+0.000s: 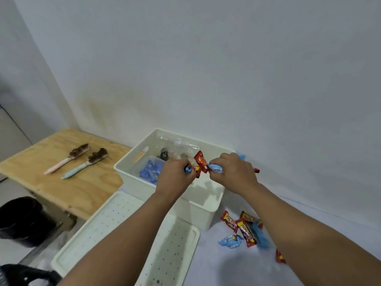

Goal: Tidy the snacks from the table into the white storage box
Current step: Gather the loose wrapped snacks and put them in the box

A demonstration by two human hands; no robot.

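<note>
The white storage box [127,172] stands on the table against the wall, holding blue packets [149,172] and clear wrapping. Both hands hover over its open top. My left hand [175,178] is closed around small blue and red snack wrappers. My right hand [233,172] grips a blue-and-white wrapped snack [215,168], and a red wrapper [201,162] sticks up between the two hands. A red end pokes out behind the right hand. On the table to the right of the box lie several red and blue snacks [244,229].
The box's perforated white lid [115,221] lies flat in front of the box. A wooden bench [61,182] at the left carries two brushes [82,162]. A black bin [22,219] stands on the floor at the lower left. A red snack [280,257] peeks out beside my right forearm.
</note>
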